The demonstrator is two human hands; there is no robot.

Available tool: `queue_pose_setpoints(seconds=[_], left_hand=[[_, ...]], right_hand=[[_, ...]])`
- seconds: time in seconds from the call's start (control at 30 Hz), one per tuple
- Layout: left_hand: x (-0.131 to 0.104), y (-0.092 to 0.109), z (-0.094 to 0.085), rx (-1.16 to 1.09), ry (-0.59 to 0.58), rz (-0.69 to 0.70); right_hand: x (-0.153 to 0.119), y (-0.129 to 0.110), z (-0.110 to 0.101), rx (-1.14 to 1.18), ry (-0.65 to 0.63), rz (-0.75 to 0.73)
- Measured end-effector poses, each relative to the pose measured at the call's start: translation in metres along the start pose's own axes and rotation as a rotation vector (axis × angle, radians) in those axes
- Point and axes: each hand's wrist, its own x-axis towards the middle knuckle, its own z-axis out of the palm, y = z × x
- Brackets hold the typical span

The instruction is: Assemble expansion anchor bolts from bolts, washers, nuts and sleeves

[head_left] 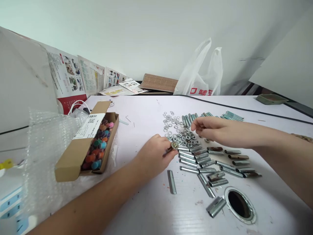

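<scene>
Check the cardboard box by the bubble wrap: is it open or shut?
Open. The cardboard box has its labelled flap folded back, and colourful round pieces show inside.

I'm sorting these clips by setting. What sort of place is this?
Probably a small workshop or home assembly desk: metal sleeves and washers laid out on a white table, beside a cardboard box of coloured caps.

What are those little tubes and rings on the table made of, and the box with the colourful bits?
The tubes look like plated steel: shiny silver-blue, a few rust-brown. The rings seem to be bright metal washers. The box is plain brown cardboard with a matte surface; its coloured pieces look like plastic, though that is unsure.
</scene>
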Motion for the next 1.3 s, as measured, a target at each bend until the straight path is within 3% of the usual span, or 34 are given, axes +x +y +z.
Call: queue_pose_setpoints(seconds=[0.1,0.3,0.4,0.5,0.63,0.8,1.0,1.17,1.3], left_hand=[[0.0,0.0,-0.002,-0.033,-0.017,-0.072],[-0.001,0.005,-0.007,-0.131,-0.067,-0.17],[-0.001,0.007,-0.009,-0.195,-0.073,-0.19],[-0.001,0.008,-0.008,-0.183,-0.04,-0.207],[-0.001,0.007,-0.007,-0.178,-0.034,-0.207],[-0.001,0.005,-0.007,-0.216,-0.069,-0.194],[0.0,0.005,-0.009,-0.222,-0.089,-0.26],[0.0,0.004,-0.008,-0.202,-0.081,-0.253],[-0.001,0.004,-0.007,-0.227,-0.086,-0.249]], right_hand=[[-0.015,-0.007,0.013,0.025,-0.088,-0.087],[-0.007,-0.041,0.035,0.078,0.151,-0.284],[-0.003,-0.052,0.039,0.044,0.155,-0.367],[0.0,-0.05,0.045,0.071,0.118,-0.542],[0.004,-0.037,0.054,0.036,0.196,-0.684],[0.003,-0.029,0.058,0.038,0.202,-0.744],[-0.003,-0.03,0.059,-0.022,0.268,-0.678],[0.001,-0.029,0.061,-0.102,0.381,-0.682],[0.0,-0.029,0.061,-0.047,0.32,-0.686]])
